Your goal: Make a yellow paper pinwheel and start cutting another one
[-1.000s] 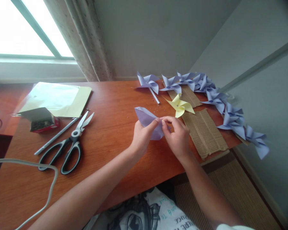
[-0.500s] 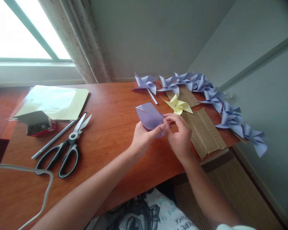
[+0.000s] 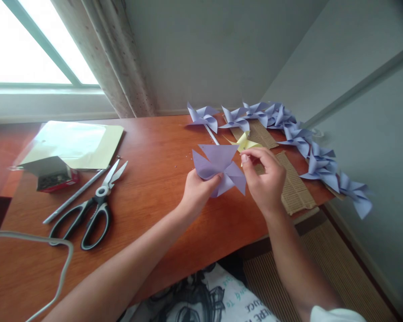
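Note:
My left hand (image 3: 198, 191) pinches the middle of a lilac paper pinwheel (image 3: 218, 167) and holds it just above the wooden desk (image 3: 154, 188), its flaps spread out. My right hand (image 3: 267, 179) hovers just right of the pinwheel, thumb and forefinger pinched together near one flap; whether they hold something small I cannot tell. Behind my right hand lies a yellow pinwheel (image 3: 245, 144) on a strip of corrugated cardboard (image 3: 293, 185).
Several lilac pinwheels (image 3: 309, 147) line the desk's back and right edge, one on a white stick (image 3: 211, 133). At the left lie black-handled scissors (image 3: 96, 208), a grey rod (image 3: 72, 197), a small red box (image 3: 52, 176), a plastic-sleeved sheet (image 3: 77, 143) and a white cable (image 3: 53, 250).
The lilac paper went from a folded curl to spread flaps. My right hand let go of its centre and drew back to the right and up.

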`<state>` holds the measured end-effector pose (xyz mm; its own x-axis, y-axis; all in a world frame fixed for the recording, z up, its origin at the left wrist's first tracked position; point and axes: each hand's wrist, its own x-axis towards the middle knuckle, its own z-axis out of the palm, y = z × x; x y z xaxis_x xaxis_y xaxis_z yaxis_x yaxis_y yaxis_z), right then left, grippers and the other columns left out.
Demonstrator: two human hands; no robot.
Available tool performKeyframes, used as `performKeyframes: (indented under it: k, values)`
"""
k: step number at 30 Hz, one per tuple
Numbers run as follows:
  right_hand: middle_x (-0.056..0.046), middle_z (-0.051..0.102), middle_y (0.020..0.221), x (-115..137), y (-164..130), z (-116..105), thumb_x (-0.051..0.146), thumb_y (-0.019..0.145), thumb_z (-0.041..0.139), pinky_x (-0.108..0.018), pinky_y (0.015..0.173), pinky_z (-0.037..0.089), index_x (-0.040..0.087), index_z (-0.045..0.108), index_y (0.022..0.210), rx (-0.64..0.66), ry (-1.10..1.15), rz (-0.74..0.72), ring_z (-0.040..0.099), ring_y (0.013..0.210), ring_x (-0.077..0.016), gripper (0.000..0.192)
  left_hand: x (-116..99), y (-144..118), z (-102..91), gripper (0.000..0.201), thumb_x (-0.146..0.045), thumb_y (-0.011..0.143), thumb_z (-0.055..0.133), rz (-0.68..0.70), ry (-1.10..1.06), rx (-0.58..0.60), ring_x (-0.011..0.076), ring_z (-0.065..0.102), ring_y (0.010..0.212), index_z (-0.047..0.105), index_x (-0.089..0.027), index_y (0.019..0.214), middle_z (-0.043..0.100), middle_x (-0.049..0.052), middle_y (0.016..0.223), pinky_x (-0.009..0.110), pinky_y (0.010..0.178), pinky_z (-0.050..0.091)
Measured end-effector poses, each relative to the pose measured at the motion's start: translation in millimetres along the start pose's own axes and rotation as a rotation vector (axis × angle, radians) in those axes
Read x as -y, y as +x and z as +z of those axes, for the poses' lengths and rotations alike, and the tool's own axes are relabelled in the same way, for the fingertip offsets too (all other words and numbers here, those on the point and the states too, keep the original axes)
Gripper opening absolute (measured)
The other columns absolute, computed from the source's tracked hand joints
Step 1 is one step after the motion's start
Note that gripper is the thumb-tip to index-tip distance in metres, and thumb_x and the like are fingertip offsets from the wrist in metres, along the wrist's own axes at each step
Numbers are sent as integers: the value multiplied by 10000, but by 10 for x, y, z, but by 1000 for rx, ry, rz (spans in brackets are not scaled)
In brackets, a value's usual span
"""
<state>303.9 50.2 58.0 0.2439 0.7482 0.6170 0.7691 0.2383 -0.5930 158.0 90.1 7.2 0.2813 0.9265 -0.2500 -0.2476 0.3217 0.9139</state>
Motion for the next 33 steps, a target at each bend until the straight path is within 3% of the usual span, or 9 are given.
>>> performKeyframes:
  k: [4, 6, 7, 10, 14, 17, 23, 33]
  values:
    - [9, 713, 750, 72, 256, 88, 250, 968, 574, -311, 687, 535, 250, 623, 1304, 221, 35, 5, 654, 669, -171, 340, -4, -6, 13, 237, -254, 665, 815, 17, 53, 17, 216, 699, 789, 763, -144, 868, 779, 65, 869, 306, 762, 539]
    - [11, 714, 740, 110, 364, 178, 270, 982, 551, -312, 699, 527, 242, 656, 1264, 350, 46, -28, 657, 677, -172, 302, -1, 2, 12, 195, -238, 668, 801, 41, 100, 36, 203, 692, 766, 756, -151, 837, 773, 49, 835, 289, 740, 531]
    - [-4, 729, 771, 120, 407, 217, 273, 986, 541, -317, 723, 524, 229, 711, 1152, 384, 38, -45, 673, 723, -179, 241, 1, 9, 9, 172, -234, 668, 796, 48, 125, 39, 198, 685, 746, 752, -152, 814, 767, 42, 809, 281, 720, 524]
    - [-34, 760, 827, 102, 464, 261, 250, 982, 532, -318, 739, 523, 194, 751, 836, 385, 71, -6, 705, 804, -196, 269, 4, 34, -8, 156, -229, 648, 801, 31, 149, 20, 195, 671, 711, 743, -150, 769, 752, 38, 757, 270, 675, 506]
    - [-27, 779, 836, 15, 377, 180, 263, 920, 632, -297, 674, 560, 195, 754, 852, 436, 282, 184, 725, 760, -193, 155, 2, 63, -35, 200, -241, 630, 818, -6, 113, -22, 204, 676, 730, 747, -143, 789, 760, 50, 793, 271, 662, 505]
    - [-26, 785, 848, -36, 266, 120, 230, 853, 700, -312, 684, 575, 202, 757, 845, 484, 281, 245, 727, 752, -197, 64, -9, 66, -44, 212, -256, 634, 828, -24, 84, -28, 200, 675, 720, 748, -141, 794, 760, 52, 799, 265, 643, 502]
    - [-8, 757, 795, -60, 142, 97, 172, 803, 735, -283, 616, 513, 207, 748, 807, 456, 90, 182, 655, 678, -164, 38, -41, 45, -35, 223, -264, 648, 846, -66, 13, 13, 197, 684, 745, 763, -149, 821, 772, 57, 839, 250, 636, 499]
    - [16, 689, 744, -38, 119, 44, 100, 806, 690, -259, 600, 468, 203, 697, 767, 444, 43, 17, 572, 623, -131, 111, -51, 52, -34, 210, -234, 620, 849, -110, -32, 46, 194, 677, 733, 759, -147, 789, 762, 51, 808, 260, 656, 505]
